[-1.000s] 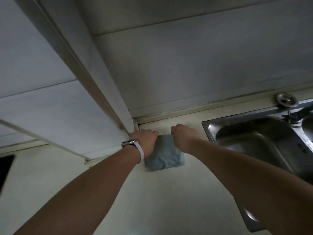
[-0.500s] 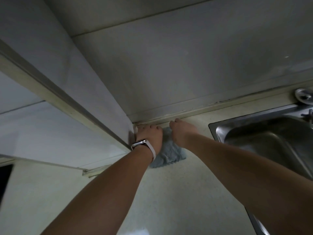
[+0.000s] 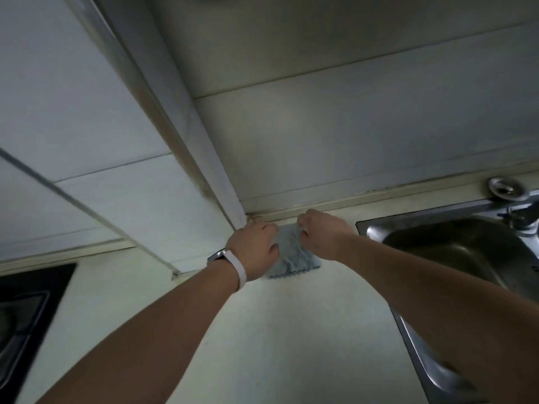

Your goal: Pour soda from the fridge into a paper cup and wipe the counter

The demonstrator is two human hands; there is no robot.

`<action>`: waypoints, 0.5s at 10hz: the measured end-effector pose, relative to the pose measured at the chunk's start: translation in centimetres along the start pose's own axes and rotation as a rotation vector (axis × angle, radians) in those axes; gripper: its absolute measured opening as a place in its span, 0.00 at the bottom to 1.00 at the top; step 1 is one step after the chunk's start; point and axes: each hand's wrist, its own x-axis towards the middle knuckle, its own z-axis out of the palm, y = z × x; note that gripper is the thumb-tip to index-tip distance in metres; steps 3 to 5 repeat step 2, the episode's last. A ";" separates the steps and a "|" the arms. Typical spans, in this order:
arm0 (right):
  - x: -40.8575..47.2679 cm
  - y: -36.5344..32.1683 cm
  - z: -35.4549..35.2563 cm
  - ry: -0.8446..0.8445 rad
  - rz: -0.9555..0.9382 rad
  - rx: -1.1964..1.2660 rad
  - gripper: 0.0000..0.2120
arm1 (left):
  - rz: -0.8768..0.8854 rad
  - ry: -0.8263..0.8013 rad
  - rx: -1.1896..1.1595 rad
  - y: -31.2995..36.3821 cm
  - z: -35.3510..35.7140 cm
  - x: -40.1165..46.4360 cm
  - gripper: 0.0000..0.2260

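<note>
A grey-blue cloth (image 3: 293,258) lies on the pale counter (image 3: 291,330), close to the back wall in the corner beside a white cabinet side. My left hand (image 3: 255,249), with a white watch band on its wrist, grips the cloth's left edge. My right hand (image 3: 323,237) pinches the cloth's far right corner with curled fingers. Both hands cover the cloth's upper part. No soda and no paper cup are in view.
A steel sink (image 3: 455,258) is set into the counter at the right, with a tap (image 3: 522,217) and a round metal cap (image 3: 506,186) behind it. A black hob (image 3: 26,316) sits at the left edge. White wall panels rise behind the counter.
The view has swung left and the hob has come into sight. Both hands stay on the cloth in the back corner; the right hand has lifted slightly and now pinches the cloth's corner.
</note>
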 end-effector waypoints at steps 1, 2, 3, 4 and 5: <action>-1.7 -2.5 -1.2 0.059 -0.090 0.026 0.13 | 0.008 0.104 0.018 -1.8 -1.9 -4.2 0.21; -3.2 -5.1 -1.9 0.103 -0.203 0.023 0.14 | -0.049 0.203 0.073 -3.9 -2.9 -8.4 0.25; -3.2 -5.1 -1.9 0.103 -0.203 0.023 0.14 | -0.049 0.203 0.073 -3.9 -2.9 -8.4 0.25; -3.2 -5.1 -1.9 0.103 -0.203 0.023 0.14 | -0.049 0.203 0.073 -3.9 -2.9 -8.4 0.25; -3.2 -5.1 -1.9 0.103 -0.203 0.023 0.14 | -0.049 0.203 0.073 -3.9 -2.9 -8.4 0.25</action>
